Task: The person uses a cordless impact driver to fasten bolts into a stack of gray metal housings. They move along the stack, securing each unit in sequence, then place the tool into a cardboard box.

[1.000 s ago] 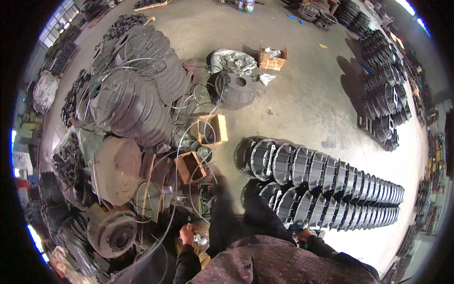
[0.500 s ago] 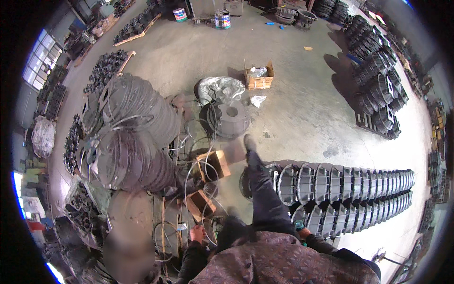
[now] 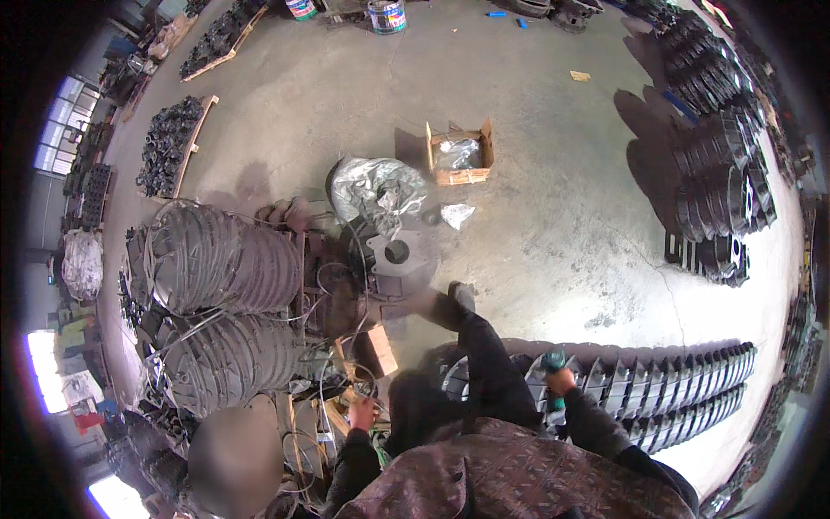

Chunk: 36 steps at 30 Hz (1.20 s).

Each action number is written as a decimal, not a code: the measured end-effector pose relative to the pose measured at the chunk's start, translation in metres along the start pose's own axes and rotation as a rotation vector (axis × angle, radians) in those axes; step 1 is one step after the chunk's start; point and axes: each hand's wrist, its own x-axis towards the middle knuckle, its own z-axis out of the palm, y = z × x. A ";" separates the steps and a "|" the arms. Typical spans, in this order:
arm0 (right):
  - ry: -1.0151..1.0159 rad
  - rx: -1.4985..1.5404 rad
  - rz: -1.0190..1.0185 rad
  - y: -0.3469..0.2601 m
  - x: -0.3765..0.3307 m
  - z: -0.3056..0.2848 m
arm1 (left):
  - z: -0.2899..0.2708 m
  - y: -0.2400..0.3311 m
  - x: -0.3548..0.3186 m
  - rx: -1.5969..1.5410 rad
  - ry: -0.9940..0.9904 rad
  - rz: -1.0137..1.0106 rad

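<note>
My right hand (image 3: 562,381) is closed round a green power tool (image 3: 554,360), held beside my right leg and above the nearer end of two long rows of dark ribbed metal housings (image 3: 622,377). Its exact type is too small to tell. My left hand (image 3: 361,415) reaches to an open brown box (image 3: 377,352) among looped hoses, its fingers curled. Whatever they grip is too small to make out. Ahead of my feet a grey flanged casting (image 3: 398,266) with a round hole lies next to a silvery sack (image 3: 380,190).
Stacks of round ribbed housings (image 3: 220,259) stand close on the left. A wooden crate (image 3: 462,177) with plastic-wrapped contents sits ahead, near a white plastic scrap (image 3: 456,214). More stacked castings (image 3: 713,177) line the right. Paint pails (image 3: 386,17) and a pallet of parts (image 3: 173,147) are farther off.
My right hand has come forward and up with the green tool, over the housing rows. The left hand has moved slightly forward to the box. My view has shifted.
</note>
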 end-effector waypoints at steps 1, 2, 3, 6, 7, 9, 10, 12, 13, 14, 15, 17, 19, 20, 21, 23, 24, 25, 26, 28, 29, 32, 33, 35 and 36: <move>0.058 -0.050 -0.021 0.004 0.023 -0.038 | 0.013 0.042 0.000 0.022 0.034 0.052; 0.127 -0.107 -0.044 0.004 0.048 -0.077 | 0.025 0.080 0.002 0.006 0.063 0.180; 0.222 -0.127 -0.053 -0.002 0.076 -0.115 | 0.036 0.116 0.008 0.000 0.044 0.083; 0.307 0.257 0.048 -0.033 0.148 -0.223 | 0.058 0.180 0.024 -0.628 -0.073 0.117; 0.375 0.533 0.218 -0.045 0.166 -0.254 | 0.068 0.191 0.033 -0.390 -0.042 0.078; 0.305 0.841 0.123 -0.071 0.204 -0.314 | 0.087 0.204 0.053 -0.150 -0.004 -0.007; 0.269 1.168 0.190 -0.093 0.227 -0.338 | 0.101 0.205 0.059 -0.131 0.012 0.044; 0.217 1.280 0.158 -0.119 0.259 -0.389 | 0.133 0.208 0.069 -0.254 -0.058 0.023; 0.136 1.336 0.035 -0.129 0.271 -0.415 | 0.153 0.215 0.084 -0.234 -0.118 -0.162; 0.088 1.362 0.072 -0.138 0.285 -0.439 | 0.176 0.217 0.088 -0.235 -0.168 -0.118; 0.019 1.417 -0.039 -0.143 0.290 -0.459 | 0.202 0.225 0.092 -0.363 -0.182 -0.150; -0.057 1.422 -0.024 -0.157 0.327 -0.502 | 0.247 0.247 0.104 -0.005 -0.193 0.012; -0.152 1.436 -0.085 -0.162 0.356 -0.526 | 0.279 0.270 0.099 0.794 -0.098 0.272; -0.169 1.452 -0.106 -0.167 0.375 -0.540 | 0.289 0.287 0.100 0.722 -0.020 0.263; -0.154 1.446 -0.004 -0.170 0.387 -0.549 | 0.298 0.302 0.102 0.519 0.057 0.142; -0.197 1.460 -0.001 -0.173 0.416 -0.565 | 0.308 0.330 0.100 -0.164 0.125 -0.280; -0.239 1.456 0.033 -0.174 0.432 -0.570 | 0.315 0.341 0.099 -0.351 0.181 -0.273; -0.228 1.453 0.014 -0.178 0.450 -0.571 | 0.322 0.350 0.096 -0.357 0.160 -0.228; -0.259 1.431 -0.072 -0.176 0.468 -0.574 | 0.331 0.360 0.096 -0.339 0.135 -0.229; -0.211 1.357 -0.015 -0.186 0.517 -0.570 | 0.370 0.378 0.086 -0.598 0.227 -0.233; -0.312 1.467 -0.007 -0.182 0.535 -0.568 | 0.388 0.387 0.082 -0.354 0.249 -0.293; -0.330 1.421 0.218 -0.196 0.611 -0.555 | 0.447 0.410 0.056 -0.429 0.291 -0.369; -0.349 1.522 0.260 -0.202 0.632 -0.546 | 0.465 0.414 0.049 -0.355 0.277 -0.367; -0.404 1.487 0.259 -0.205 0.670 -0.532 | 0.507 0.418 0.034 -0.540 0.336 -0.432; -0.407 1.422 0.310 -0.204 0.688 -0.525 | 0.521 0.414 0.029 -0.442 0.272 -0.508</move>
